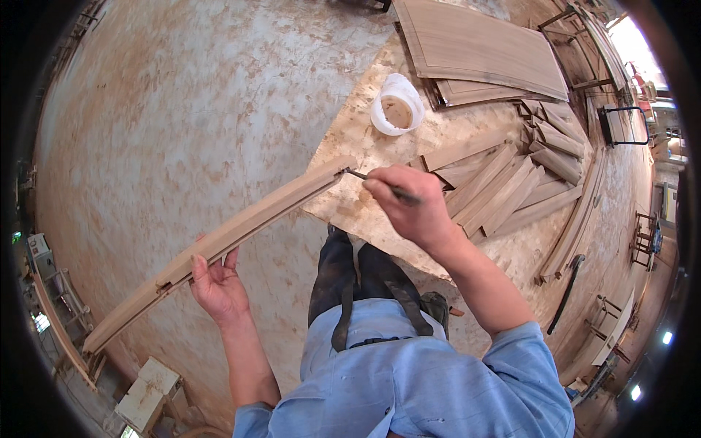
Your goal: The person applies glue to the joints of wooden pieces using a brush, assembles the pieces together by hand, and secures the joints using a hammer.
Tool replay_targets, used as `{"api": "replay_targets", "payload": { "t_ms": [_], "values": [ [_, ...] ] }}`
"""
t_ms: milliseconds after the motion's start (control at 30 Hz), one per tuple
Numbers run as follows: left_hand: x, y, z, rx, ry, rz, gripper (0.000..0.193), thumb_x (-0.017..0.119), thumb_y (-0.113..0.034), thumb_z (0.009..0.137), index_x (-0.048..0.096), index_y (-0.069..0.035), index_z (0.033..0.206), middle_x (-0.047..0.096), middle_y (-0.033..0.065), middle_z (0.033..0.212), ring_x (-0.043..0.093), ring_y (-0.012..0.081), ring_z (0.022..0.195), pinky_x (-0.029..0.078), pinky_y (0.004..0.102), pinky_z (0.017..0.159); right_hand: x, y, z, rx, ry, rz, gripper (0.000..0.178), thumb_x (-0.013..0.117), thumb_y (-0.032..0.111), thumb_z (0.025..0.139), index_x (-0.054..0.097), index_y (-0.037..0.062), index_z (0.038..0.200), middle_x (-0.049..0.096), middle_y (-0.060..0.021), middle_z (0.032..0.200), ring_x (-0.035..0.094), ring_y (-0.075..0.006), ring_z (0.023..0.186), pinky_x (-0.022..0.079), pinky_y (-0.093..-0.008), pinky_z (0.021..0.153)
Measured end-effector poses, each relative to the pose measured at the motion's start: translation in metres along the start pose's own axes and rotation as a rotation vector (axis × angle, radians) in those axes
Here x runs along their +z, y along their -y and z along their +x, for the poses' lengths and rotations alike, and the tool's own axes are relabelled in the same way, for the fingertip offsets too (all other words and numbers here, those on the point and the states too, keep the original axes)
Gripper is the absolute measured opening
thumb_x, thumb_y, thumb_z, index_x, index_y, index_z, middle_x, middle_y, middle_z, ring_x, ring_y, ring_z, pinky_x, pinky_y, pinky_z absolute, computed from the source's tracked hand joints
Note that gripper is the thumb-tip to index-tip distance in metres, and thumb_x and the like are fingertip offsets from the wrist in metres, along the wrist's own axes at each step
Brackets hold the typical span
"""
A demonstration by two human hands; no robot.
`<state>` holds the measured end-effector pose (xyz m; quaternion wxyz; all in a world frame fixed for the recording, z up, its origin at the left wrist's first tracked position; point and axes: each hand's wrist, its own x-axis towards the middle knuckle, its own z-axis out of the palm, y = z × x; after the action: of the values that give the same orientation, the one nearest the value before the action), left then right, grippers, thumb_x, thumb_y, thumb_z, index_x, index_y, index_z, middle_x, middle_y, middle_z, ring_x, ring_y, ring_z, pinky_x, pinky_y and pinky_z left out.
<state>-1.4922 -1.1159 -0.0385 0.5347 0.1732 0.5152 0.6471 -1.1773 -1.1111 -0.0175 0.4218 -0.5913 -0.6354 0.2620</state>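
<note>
L hand (220,290) props wood bar (244,221) midway, thumb & fingers curled round it, prob. to balance it lower L to ctr of frame. R fingers pinch 1 thin tool (406,196) near bar's upper end; tip too small to ID. Tub (415,104), upper ctr, prob. set for easy reach.

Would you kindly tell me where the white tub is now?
In the head view, the white tub is upper right of centre, on the pale sheet, beyond the right hand, left of the wooden panels.
</note>
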Motion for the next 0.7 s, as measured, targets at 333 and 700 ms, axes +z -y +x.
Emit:
{"api": "replay_targets", "payload": {
  "t_ms": [333, 700],
  "values": [
    [0.001, 0.0, -0.005, 0.156, 0.151, -0.052, 0.045, 0.052, -0.022, 0.095, 0.043, 0.007, 0.129, 0.049, 0.0178, 0.131, 0.049, 0.0308, 0.121, 0.044, 0.0499, 0.102, 0.012, 0.004, -0.004, 0.071, -0.019, 0.146, 0.009, 0.066, 0.007, 0.083, 0.065, -0.0018, 0.086, 0.062, -0.0147, 0.072, 0.059, -0.0264, 0.063, 0.046, -0.0326, 0.057],
    [0.004, -0.005, 0.003, -0.029, -0.008, -0.148, 0.042, 0.05, -0.024, 0.097, 0.045, 0.008, 0.123, 0.053, 0.018, 0.124, 0.053, 0.031, 0.116, 0.048, 0.0487, 0.097, 0.004, -0.001, -0.019, 0.451, -0.18, 0.606, 0.013, 0.059, 0.004, 0.088, 0.064, -0.0051, 0.095, 0.064, -0.0082, 0.077, 0.061, -0.0113, 0.064, 0.05, -0.0239, 0.057]
  ]
}}
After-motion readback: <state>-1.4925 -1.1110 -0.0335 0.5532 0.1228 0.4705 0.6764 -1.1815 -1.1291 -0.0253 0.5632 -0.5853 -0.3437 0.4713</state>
